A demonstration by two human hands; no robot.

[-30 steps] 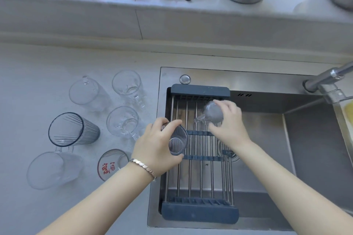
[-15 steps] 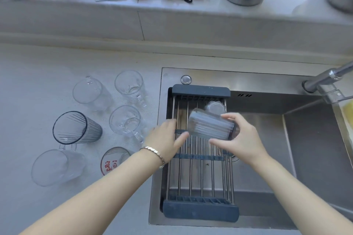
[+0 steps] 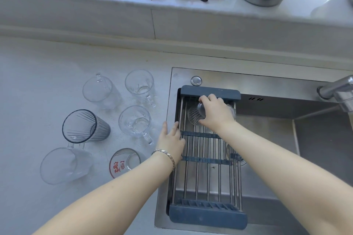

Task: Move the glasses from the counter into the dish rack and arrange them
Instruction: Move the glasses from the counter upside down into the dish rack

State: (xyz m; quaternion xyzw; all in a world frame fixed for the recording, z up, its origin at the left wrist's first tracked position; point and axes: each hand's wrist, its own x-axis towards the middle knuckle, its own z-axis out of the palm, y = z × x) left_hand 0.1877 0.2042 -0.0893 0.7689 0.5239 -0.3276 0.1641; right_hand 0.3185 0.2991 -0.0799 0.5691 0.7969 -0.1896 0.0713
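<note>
Right hand (image 3: 214, 112): we see it closed over a ribbed glass (image 3: 194, 115), now lying on the far bars of the rack (image 3: 208, 213); half a second ago both hands held it higher.
Left hand (image 3: 172, 139): has let go; open, empty, resting on the rack's left rail.
Second glass (image 3: 232, 109): possibly behind the right hand; mostly hidden.
Counter (image 3: 38, 91): six glasses remain.
Meaning: the placing step is nearly done.

- 6 glasses on counter (image 3: 47, 82): 4 clear mugs w/ handles (image 3: 134, 122), 1 dark ribbed tumbler (image 3: 84, 127), 1 red-printed glass (image 3: 124, 162)
- 1 ribbed glass (image 3: 193, 116) in rack (image 3: 208, 217)
- 2 hands: left (image 3: 171, 144), right (image 3: 214, 112)
</note>
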